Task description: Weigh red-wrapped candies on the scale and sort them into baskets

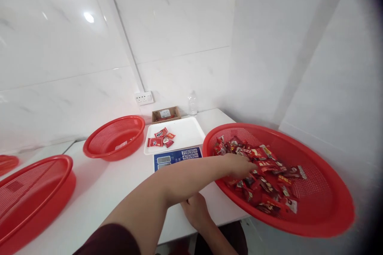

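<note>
A red basket [326, 203] stands right of a scale [178, 155], keys reading 789 and 456. The left hand [241, 166] dips into the basket; the right hand [196, 211] is partly hidden. Neither's grip can be told. Red packets [266, 166], print unclear, lie in both.

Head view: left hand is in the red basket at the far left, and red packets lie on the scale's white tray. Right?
Wrong basket: the head view shows the left hand in the red basket at the right. Red packets do lie on the white tray of the scale.
</note>
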